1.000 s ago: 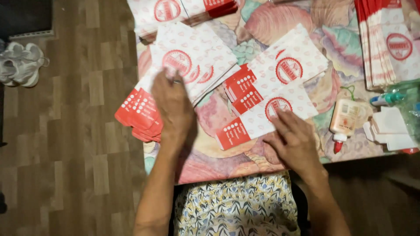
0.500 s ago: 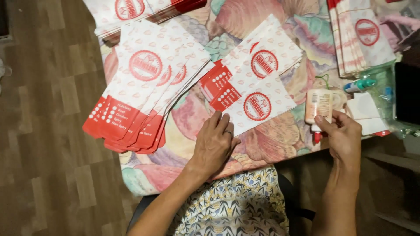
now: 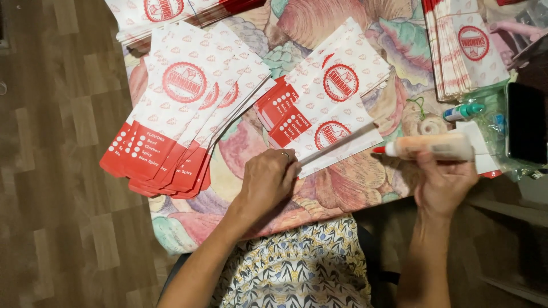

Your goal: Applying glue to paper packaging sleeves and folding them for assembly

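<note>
Glue bottle point(image 3: 431, 147), pale orange with a red nozzle pointing left, lies sideways in the right hand point(image 3: 444, 181), whose fingers close around it from below, just above the near right part of the table point(image 3: 354, 188). Its red tip sits just beside the right corner of the paper bag point(image 3: 334, 137), a white bag with a red round print and a red panel, lying near the middle of the table toward the near edge. The bag's long lower flap is lifted a little, and the left hand point(image 3: 267, 181) rests on the table with its fingertips pressed on the flap's left end; a ring shows on one finger. Under this bag lie a few more of the same kind, fanned upward toward the table's middle. At the left edge sits a fanned stack of bags point(image 3: 177, 125), their red ends hanging over the edge. Another pile of bags point(image 3: 165, 11) lies at the far left corner, and an upright-lying bundle of bags point(image 3: 465, 48) is at the far right. Near the right edge are a small tube with a green cap point(image 3: 463, 111) and a dark phone point(image 3: 526, 122) on clear plastic. The table wears a cloth with large flower and shell patterns. The person's patterned clothing point(image 3: 297, 268) shows below the near edge, and wooden flooring point(image 3: 57, 171) runs along the left.
</note>
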